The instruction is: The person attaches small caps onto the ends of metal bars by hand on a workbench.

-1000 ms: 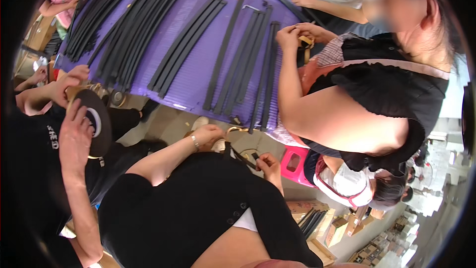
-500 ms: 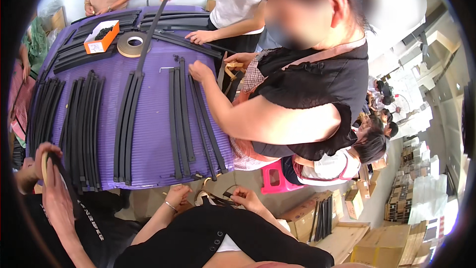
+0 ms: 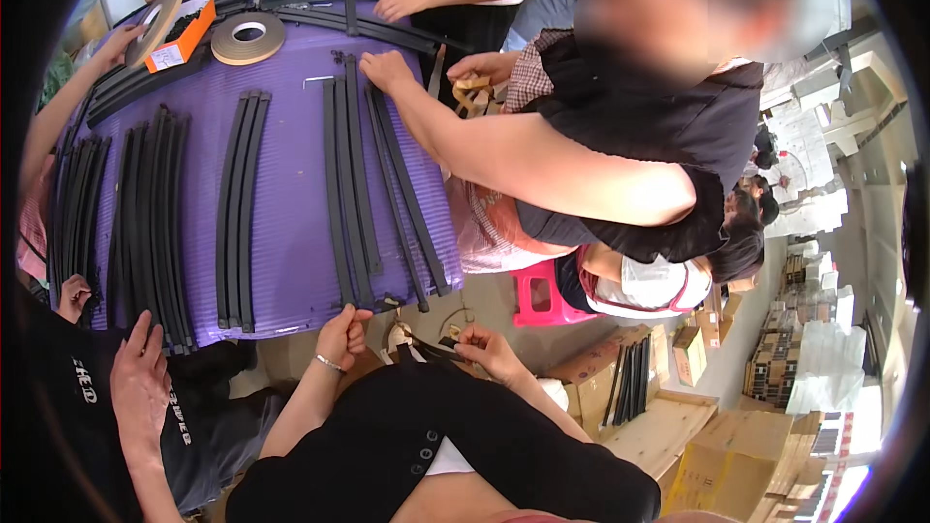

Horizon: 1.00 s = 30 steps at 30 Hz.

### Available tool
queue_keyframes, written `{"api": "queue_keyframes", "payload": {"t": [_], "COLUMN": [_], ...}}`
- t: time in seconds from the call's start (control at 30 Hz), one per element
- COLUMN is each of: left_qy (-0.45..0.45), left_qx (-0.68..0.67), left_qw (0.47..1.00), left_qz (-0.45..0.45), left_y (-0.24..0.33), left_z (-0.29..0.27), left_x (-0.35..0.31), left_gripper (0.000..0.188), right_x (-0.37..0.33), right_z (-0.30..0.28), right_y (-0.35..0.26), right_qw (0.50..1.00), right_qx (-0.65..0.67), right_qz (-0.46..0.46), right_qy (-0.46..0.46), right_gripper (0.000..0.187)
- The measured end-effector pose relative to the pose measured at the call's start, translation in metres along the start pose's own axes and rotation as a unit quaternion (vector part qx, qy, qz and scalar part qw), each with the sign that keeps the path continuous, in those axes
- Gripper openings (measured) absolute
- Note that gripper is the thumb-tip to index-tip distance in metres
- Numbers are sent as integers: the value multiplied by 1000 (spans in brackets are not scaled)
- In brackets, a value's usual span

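Head view: a purple table (image 3: 291,199) carries rows of long black rubber strips (image 3: 351,184). At its near edge, the left hand (image 3: 344,334) curls over the strip ends; I cannot tell whether it grips one. To its right, the right hand (image 3: 484,347) pinches what looks like a short dark strip (image 3: 434,347) between thumb and fingers. Working well here probably means steadying the strip ends and pinching firmly.

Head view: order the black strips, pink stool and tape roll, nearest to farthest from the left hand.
1. black strips, right above the left hand at the table's near edge.
2. pink stool, on the floor to the right.
3. tape roll, far across the table.
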<state>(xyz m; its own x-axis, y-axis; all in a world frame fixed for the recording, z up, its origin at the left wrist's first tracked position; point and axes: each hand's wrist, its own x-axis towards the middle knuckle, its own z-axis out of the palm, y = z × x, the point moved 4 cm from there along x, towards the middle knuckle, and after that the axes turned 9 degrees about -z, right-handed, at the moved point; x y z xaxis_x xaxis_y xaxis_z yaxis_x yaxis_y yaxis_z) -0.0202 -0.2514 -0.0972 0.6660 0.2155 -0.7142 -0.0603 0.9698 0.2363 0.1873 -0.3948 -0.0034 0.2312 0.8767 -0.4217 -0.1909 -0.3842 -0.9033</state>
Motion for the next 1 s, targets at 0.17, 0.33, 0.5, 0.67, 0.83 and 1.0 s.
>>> {"api": "queue_keyframes", "payload": {"t": [0.17,0.33,0.5,0.67,0.83,1.0], "left_qy": [9,-3,29,-22,-8,-73], "left_qx": [-19,-46,-6,7,63,56], "left_qw": [1000,999,998,1000,998,995], "left_qz": [14,20,49,9,22,48], "left_y": [2,-2,-27,-27,-24,-13], "left_z": [-1,5,-7,25,25,39], "left_x": [-7,-3,2,-12,-31,-40], "left_gripper": [31,14,14,18,12,16], "right_x": [3,0,-4,-7,-3,-6], "right_z": [4,-4,-3,-8,-3,-3], "right_y": [-3,2,2,8,1,-9], "right_qw": [1000,1000,1000,1000,998,998], "right_qx": [0,-3,-19,-8,-46,-49], "right_qz": [11,18,10,14,18,18], "right_qy": [-20,-7,-19,-7,-35,-19], "right_gripper": [11,10,10,10,9,9]}}
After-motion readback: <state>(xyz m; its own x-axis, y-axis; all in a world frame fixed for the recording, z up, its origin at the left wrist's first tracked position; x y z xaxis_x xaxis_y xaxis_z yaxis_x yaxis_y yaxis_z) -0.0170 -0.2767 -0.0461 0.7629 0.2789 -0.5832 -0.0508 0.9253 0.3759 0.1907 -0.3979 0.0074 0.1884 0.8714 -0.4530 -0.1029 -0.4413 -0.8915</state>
